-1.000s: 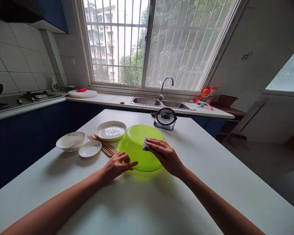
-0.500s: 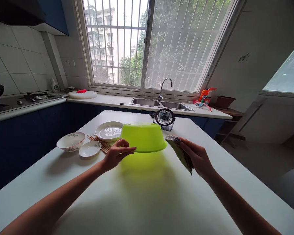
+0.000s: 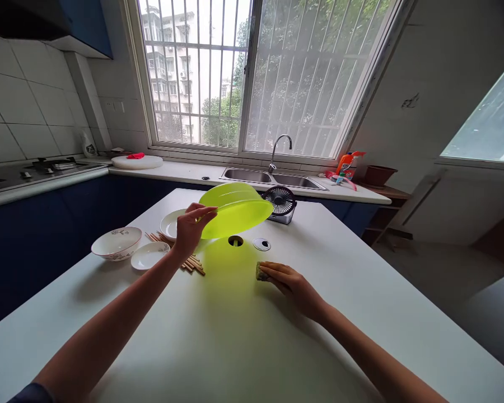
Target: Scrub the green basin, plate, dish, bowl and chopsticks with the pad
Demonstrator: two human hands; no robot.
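Fan (image 3: 279, 201) on the white table (image 3: 353, 268) taken as landmark. Green basin (image 3: 235, 219) left of the fan, its edge overlapping it from where I stand; tilted, opening turned toward the person and down. Left hand (image 3: 190, 226) at the basin's near left rim: rim clamped between thumb and fingers, bulk of the basin beyond the fingertips, away from the palm. Cannot tell whether the far rim touches the table.

Right hand (image 3: 292, 285) well nearer the person than the fan, low at the tabletop. Fingers together, clamped over a bunched greyish-green cloth (image 3: 261, 272), which pokes out past the fingertips on their left.

Between fan and cloth: a round hole (image 3: 236, 241) and a pale disc (image 3: 261, 244) on the table. Well left of the fan: chopsticks (image 3: 192, 264), white plate (image 3: 168, 224) partly behind the left hand, small dish (image 3: 150, 256), patterned bowl (image 3: 116, 244). Beyond the fan: sink (image 3: 247, 176).
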